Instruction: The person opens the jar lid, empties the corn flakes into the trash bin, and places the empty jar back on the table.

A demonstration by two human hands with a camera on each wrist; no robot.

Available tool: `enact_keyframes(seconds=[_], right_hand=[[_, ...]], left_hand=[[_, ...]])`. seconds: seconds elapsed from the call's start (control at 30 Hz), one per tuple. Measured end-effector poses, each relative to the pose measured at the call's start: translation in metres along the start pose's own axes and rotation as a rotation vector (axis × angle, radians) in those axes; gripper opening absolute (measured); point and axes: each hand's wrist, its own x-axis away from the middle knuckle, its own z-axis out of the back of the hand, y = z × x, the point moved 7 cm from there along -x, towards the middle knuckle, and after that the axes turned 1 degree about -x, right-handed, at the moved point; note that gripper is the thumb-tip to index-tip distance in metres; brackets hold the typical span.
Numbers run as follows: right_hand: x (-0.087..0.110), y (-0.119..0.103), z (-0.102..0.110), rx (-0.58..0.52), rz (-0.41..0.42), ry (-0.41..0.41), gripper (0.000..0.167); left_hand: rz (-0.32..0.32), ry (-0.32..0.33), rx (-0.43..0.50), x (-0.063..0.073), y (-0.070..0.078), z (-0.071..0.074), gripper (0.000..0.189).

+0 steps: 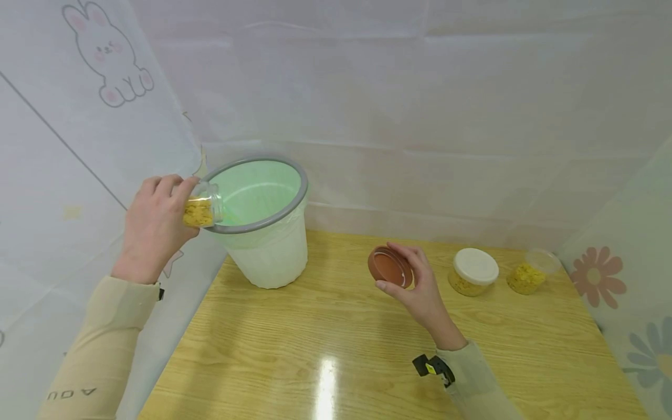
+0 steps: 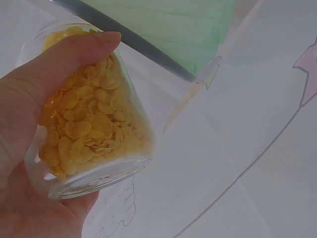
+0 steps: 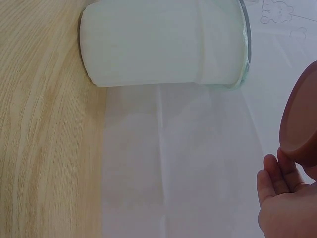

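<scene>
My left hand (image 1: 158,219) grips a clear jar (image 2: 94,119) of yellow flakes, tipped on its side at the left rim of a white bin (image 1: 270,262). The jar's uncovered mouth points over the bin's opening, and flakes fill much of the jar in the left wrist view. A green liner (image 1: 257,189) covers the bin's inside under a grey rim. Over the table, to the right of the bin, my right hand (image 1: 420,286) pinches a round brown lid (image 1: 389,266) by its edge, the inner side facing me. The lid is partly cut off in the right wrist view.
A tub with a white lid (image 1: 476,266) and a clear cup of yellow flakes (image 1: 527,278) stand at the table's right back. The wooden table (image 1: 294,344) meets a white sheet wall (image 1: 394,116) behind, with printed sheets at both sides.
</scene>
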Motion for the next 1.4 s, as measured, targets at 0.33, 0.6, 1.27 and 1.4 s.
enact_keyframes(seconds=[0.33,0.6,1.27,1.4], right_hand=[[0.000,0.000,0.001,-0.001,0.003,0.004,0.076],[0.000,0.000,0.000,-0.002,0.005,0.005,0.076],[0.000,-0.035,-0.002,0.021,-0.010,-0.003,0.068],[0.000,-0.035,-0.002,0.023,-0.013,-0.004,0.068]], left_hand=[[-0.008,-0.006,-0.010,-0.001,0.001,0.000,0.089],[-0.029,-0.003,-0.026,-0.002,0.002,0.000,0.088],[-0.083,0.030,-0.058,-0.004,0.007,0.003,0.082],[-0.086,0.032,-0.058,-0.005,0.008,0.002,0.081]])
